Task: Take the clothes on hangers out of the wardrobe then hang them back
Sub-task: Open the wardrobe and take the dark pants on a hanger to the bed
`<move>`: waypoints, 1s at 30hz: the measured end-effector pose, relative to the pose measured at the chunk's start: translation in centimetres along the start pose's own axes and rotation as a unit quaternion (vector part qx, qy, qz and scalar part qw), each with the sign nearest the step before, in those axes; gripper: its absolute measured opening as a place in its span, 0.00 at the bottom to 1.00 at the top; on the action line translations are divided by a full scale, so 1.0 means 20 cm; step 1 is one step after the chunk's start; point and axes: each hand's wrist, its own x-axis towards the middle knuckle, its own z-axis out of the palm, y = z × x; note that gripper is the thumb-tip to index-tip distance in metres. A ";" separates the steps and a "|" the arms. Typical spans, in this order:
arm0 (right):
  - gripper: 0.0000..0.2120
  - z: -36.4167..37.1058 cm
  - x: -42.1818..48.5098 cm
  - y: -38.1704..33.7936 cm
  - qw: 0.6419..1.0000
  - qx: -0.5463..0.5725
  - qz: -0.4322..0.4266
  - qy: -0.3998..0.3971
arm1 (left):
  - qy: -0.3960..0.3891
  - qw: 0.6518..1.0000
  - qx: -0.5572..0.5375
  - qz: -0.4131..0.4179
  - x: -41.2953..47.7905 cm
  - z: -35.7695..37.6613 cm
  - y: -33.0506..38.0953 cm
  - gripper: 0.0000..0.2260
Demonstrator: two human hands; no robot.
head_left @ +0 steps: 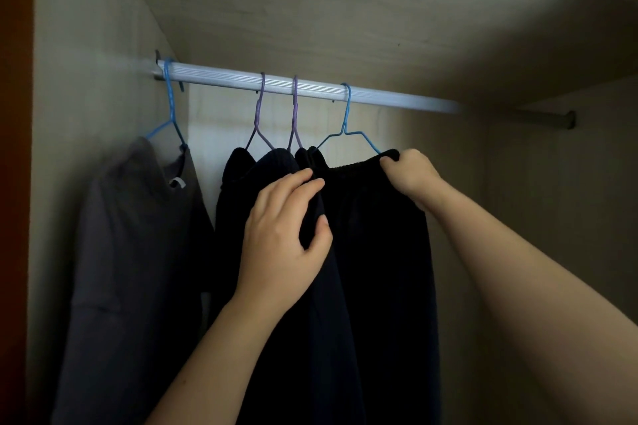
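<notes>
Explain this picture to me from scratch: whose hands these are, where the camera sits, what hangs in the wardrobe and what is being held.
There is no machine here. A person wears a camera on the head, so the single picture looks forward into a wardrobe, and the two bare arms reaching in are the wearer's own.

A pale rail runs across the wardrobe. Four hangers hook over it: a blue hanger at the far left carrying a grey shirt, two purple hangers in the middle with dark clothes, and another blue one on the right carrying a dark garment.

The left hand pinches a fold of the dark cloth. The right hand grips the right end of that garment's top edge, where it sits on the hanger. All four hangers are on the rail.
</notes>
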 end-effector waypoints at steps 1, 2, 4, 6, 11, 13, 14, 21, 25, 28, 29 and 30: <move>0.16 0.00 -0.01 0.00 1.000 0.005 -0.011 0.017 | -0.004 1.000 0.001 -0.001 0.00 0.00 0.00 0.20; 0.14 -0.01 -0.01 -0.01 0.999 0.009 -0.020 0.036 | -0.007 1.000 0.003 0.000 0.00 -0.01 0.00 0.20; 0.16 -0.03 -0.01 -0.01 0.997 0.013 -0.028 0.072 | -0.013 1.000 0.009 0.004 0.00 -0.01 0.00 0.20; 0.18 -0.05 0.00 -0.02 0.995 0.011 -0.024 0.101 | -0.017 1.000 0.013 0.007 0.00 -0.02 0.00 0.20; 0.18 -0.16 0.01 -0.06 0.988 0.026 -0.020 0.151 | -0.019 0.999 0.026 0.013 0.00 -0.02 -0.01 0.20; 0.17 -0.21 -0.03 -0.04 0.986 0.029 -0.030 0.161 | -0.016 0.999 0.032 0.014 0.00 -0.02 -0.01 0.20; 0.16 -0.23 -0.06 -0.02 0.986 0.031 -0.033 0.163 | -0.014 0.999 0.032 0.013 -0.01 -0.03 -0.01 0.20; 0.14 -0.33 -0.43 0.13 0.978 0.036 -0.027 0.205 | 0.030 0.999 0.031 0.029 -0.07 -0.02 0.08 0.18; 0.12 -0.41 -0.68 0.17 0.978 0.040 -0.017 0.204 | 0.061 0.996 -0.032 0.064 -0.13 -0.01 0.21 0.14; 0.15 -0.49 -0.90 0.19 0.976 0.049 0.005 0.210 | 0.022 0.992 -0.111 0.050 -0.18 0.00 0.29 0.15; 0.16 -0.53 -0.97 0.20 0.975 0.053 0.018 0.213 | 0.002 0.990 -0.135 0.041 -0.20 0.00 0.31 0.15; 0.15 -0.56 -1.06 0.19 0.975 0.058 0.033 0.214 | -0.019 0.987 -0.157 0.033 -0.22 -0.01 0.32 0.16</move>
